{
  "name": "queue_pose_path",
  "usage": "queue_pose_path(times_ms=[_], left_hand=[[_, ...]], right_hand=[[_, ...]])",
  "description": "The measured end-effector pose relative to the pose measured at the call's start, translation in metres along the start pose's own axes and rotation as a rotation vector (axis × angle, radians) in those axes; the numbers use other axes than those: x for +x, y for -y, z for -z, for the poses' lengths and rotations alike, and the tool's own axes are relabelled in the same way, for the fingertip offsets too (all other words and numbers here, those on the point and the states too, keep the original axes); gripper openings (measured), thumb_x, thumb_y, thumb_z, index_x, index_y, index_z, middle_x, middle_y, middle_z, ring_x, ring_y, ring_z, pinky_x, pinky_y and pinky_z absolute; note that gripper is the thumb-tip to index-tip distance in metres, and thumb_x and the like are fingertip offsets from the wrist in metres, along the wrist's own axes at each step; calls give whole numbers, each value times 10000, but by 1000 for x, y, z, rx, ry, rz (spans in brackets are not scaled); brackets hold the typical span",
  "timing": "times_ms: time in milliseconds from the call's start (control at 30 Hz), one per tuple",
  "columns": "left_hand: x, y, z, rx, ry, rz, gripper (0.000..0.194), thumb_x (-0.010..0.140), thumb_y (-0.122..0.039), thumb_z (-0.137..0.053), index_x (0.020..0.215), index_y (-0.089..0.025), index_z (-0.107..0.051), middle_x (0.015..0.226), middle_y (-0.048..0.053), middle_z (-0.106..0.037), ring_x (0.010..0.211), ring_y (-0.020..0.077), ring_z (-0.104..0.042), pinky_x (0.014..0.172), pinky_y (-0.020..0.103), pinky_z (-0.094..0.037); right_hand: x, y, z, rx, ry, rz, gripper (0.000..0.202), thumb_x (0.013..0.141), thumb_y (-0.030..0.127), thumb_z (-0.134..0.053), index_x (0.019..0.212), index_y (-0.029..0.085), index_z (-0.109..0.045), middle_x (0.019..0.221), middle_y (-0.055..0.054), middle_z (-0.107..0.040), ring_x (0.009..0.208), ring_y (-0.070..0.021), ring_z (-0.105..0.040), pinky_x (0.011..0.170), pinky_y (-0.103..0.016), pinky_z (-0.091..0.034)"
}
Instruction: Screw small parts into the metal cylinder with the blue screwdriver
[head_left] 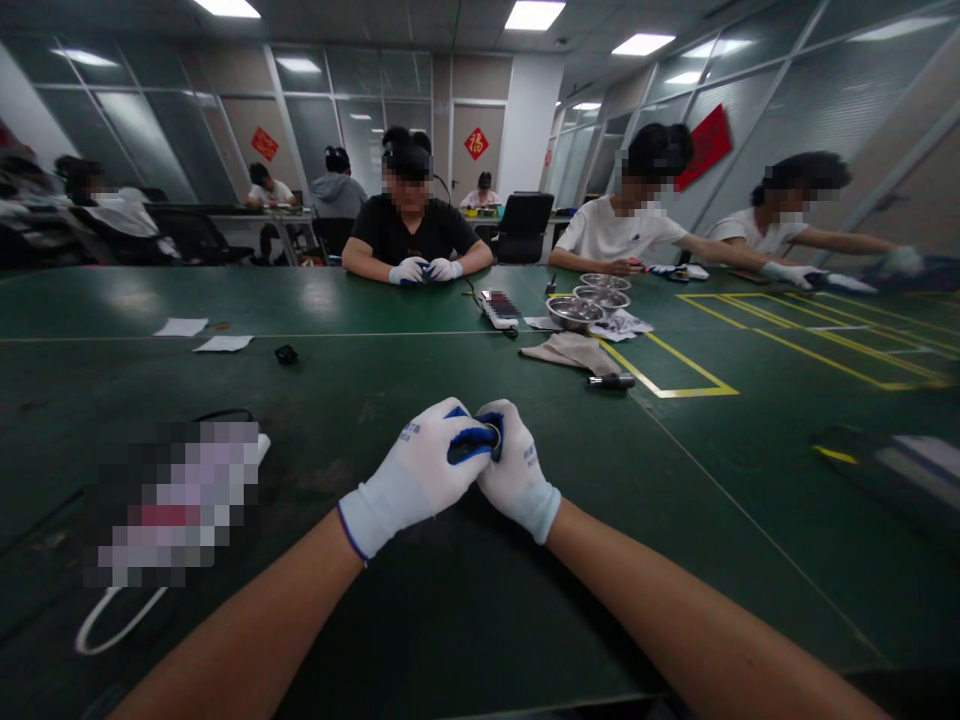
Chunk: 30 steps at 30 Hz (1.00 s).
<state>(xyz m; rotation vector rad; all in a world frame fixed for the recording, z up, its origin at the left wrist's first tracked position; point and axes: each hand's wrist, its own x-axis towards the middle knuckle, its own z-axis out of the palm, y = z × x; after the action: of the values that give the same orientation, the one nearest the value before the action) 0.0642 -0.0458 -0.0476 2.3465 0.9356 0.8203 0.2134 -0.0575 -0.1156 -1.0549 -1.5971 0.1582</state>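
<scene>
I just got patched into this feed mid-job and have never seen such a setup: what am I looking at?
One camera sits on a person's head, looking forward and down. The two gloved hands are theirs: left hand and right hand meet around a small dark object, too hidden to identify. They work over a green table. Farther off lie steel bowls, a folded cloth, paper slips and a dark cylinder. Other people sit opposite.

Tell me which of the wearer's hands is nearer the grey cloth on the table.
Right. The right hand sits below and slightly left of the grey cloth; the left hand is clasped against it on the far side, further from the cloth.
</scene>
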Motion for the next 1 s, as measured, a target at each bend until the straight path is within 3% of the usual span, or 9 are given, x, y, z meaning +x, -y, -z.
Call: queue_pose_path(times_ms=[433, 733, 1000], left_hand=[[-3, 1, -8, 2, -94, -53, 178, 882, -174, -710, 1053, -201, -748, 1043, 53, -682, 969, 217, -699, 883, 375, -611], [-1, -6, -8, -132, -69, 160, 54, 870, -163, -686, 913, -189, -705, 973, 36, -703, 934, 218, -715, 874, 388, -607], [-1, 0, -9, -5, -51, 60, 108, 909, -168, -658, 967, -188, -747, 1025, 59, -705, 972, 227, -707, 900, 384, -595]], right_hand=[[2, -2, 1, 3, -51, -45, 268, 786, 185, -608, 1011, 248, -474, 823, 5, -617, 702, -189, -615, 647, -333, -524], [2, -6, 1, -12, -33, 2, 298, 769, 136, -587, 1022, 238, -467, 839, -8, -602, 706, -189, -593, 663, -340, -511], [4, -8, 0, -55, -16, 26, 268, 792, 174, -594, 1025, 231, -476, 853, -21, -591, 724, -194, -597, 683, -352, -525]])
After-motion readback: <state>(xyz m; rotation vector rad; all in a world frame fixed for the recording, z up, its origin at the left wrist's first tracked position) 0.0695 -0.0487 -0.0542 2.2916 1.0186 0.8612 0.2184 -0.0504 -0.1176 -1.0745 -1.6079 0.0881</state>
